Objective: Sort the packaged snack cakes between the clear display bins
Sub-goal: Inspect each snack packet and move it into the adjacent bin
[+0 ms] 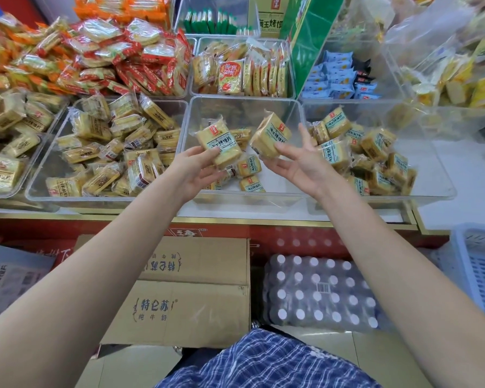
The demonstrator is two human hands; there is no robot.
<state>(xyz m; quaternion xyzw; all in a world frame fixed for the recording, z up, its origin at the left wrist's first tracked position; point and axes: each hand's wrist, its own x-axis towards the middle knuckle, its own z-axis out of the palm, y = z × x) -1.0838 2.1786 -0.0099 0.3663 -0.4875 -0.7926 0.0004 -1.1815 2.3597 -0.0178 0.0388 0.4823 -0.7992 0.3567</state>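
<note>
Two wrapped cakes held up over the middle bin (pixel 189 127), one per hand. Left cake (pixel 219 144) sits in the left hand (pixel 193 170), fingers curled under it, thumb on the near face; label turned up, likely so it can be read. Right cake (pixel 270 135) rests tilted on the right hand (pixel 297 163), fingers spread fairly wide, thumb up beside it; more a cradle than a firm grip, though the contact is partly hidden.

Middle bin nearly bare: a few cakes (pixel 248 175) on its floor below the hands. Judged: this bin is being emptied or split.

Left bin (pixel 44 152) holds a loose heap of similar yellow packs; right bin (pixel 443 175) likewise, with blue-toned labels. Each hand is on the side of one neighbour, so each cake probably goes outward.

Behind: red-wrapped packs (pixel 129 60). On the floor below the tabletop: cartons (pixel 185 309), a bottle pack (pixel 319 295).
</note>
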